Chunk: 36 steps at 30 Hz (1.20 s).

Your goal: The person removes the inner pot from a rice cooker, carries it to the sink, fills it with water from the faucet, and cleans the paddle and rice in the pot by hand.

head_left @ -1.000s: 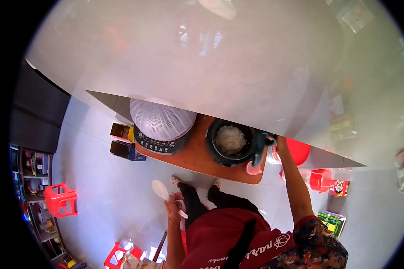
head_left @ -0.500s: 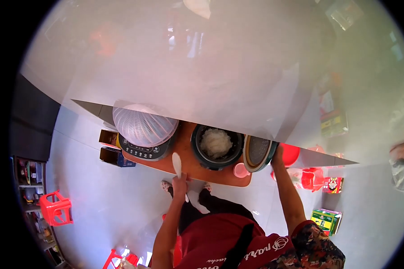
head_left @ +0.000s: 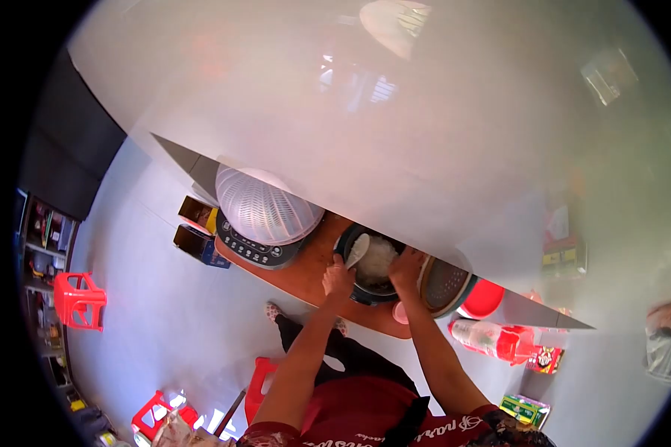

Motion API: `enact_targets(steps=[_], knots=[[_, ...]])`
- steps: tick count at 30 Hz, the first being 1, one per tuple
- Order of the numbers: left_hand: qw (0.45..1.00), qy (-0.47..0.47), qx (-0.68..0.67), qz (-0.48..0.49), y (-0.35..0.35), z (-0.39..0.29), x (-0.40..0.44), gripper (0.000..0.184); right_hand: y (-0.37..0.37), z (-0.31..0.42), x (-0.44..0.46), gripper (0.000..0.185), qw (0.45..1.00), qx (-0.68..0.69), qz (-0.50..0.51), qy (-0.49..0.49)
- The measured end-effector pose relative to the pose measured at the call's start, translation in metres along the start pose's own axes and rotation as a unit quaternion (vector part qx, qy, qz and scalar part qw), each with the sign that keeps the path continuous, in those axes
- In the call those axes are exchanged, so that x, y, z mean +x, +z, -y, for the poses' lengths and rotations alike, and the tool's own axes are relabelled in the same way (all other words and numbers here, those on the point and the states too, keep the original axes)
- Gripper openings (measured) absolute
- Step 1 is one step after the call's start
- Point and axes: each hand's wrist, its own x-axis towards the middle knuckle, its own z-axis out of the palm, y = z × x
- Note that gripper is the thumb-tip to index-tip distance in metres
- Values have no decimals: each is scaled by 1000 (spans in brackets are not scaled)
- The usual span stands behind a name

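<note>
The rice (head_left: 378, 259) and paddle (head_left: 359, 249) are white, the cooker (head_left: 374, 296) dark, the table (head_left: 287, 281) orange-brown. A pale cover (head_left: 265, 208) has a mesh pattern; the stool (head_left: 80, 300) and basin (head_left: 483, 296) are red. White lettering marks the dark-red apron (head_left: 350, 406), beside a multicoloured patterned sleeve (head_left: 516, 430).

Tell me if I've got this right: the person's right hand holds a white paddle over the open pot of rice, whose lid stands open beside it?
Wrong hand: the head view shows the left hand holding the white paddle over the open pot of rice. The lid does stand open beside it.
</note>
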Motion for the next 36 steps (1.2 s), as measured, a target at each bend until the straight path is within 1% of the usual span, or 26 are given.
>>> enact_targets(steps=[2, 5, 8, 11, 12, 13, 14, 17, 20, 22, 26, 27, 28, 29, 30, 31, 32, 33, 34, 35, 36], knots=[[1000, 4, 21, -5, 3, 1, 2, 48, 13, -11, 16, 43, 998, -18, 6, 62], [998, 15, 46, -30, 7, -2, 5, 50, -9, 0, 26, 47, 991, -118, 67, 19], [997, 7, 62, -52, 10, -5, 3, 46, 5, -21, 27, 49, 991, -118, 51, -18], [995, -1, 81, -59, 13, -3, 6, 42, 42, -68, 25, 45, 961, -231, 151, -26], [994, 0, 85, -64, 14, -3, 8, 41, 49, -73, 27, 43, 976, -190, 74, -81], [994, 2, 88, -69, 14, -4, 10, 40, 53, -79, 28, 42, 978, -170, 46, -108], [995, -3, 64, -78, 15, -6, 10, 39, 58, -84, 32, 41, 979, -170, 49, -104], [995, -9, 14, -93, 5, -12, 5, 38, 33, -58, 44, 39, 977, -183, 97, -44], [995, -3, -21, -96, -6, -21, -1, 36, 14, -42, 54, 37, 976, -189, 109, -9], [993, 11, -52, -101, -22, -23, -19, 35, 1, -32, 57, 36, 974, -195, 116, 11], [984, 3, -137, -118, -46, -17, -55, 34, -35, -7, 54, 33, 971, -197, 133, 33], [980, 1, -164, -111, -55, -12, -64, 35, -46, -1, 49, 32, 973, -188, 132, 28], [972, 25, -195, -126, -60, -4, -74, 34, -57, 7, 42, 32, 975, -177, 134, 18], [963, 47, -225, -143, -67, 7, -84, 33, -64, 6, 33, 27, 981, -155, 115, -12], [962, 49, -233, -134, -78, 20, -94, 32, -79, 17, 21, 26, 989, -80, 116, -55], [961, 50, -242, -126, -89, 33, -104, 32, -93, 32, 9, 30, 989, -3, 137, -61], [959, 51, -251, -118, -102, 46, -113, 31, -83, 23, -5, 34, 984, 83, 125, -91], [957, 32, -264, -116, -114, 62, -120, 29, -112, 69, -21, 38, 972, 110, 205, -34], [954, 15, -276, -113, -127, 80, -128, 27, -97, 64, -34, 41, 956, 147, 253, -18], [952, -1, -288, -108, -140, 99, -136, 26, -94, 84, -52, 40, 949, 145, 279, -17], [941, -30, -322, -101, -154, 120, -143, 24, -81, 97, -68, 40, 933, 179, 312, -20]])
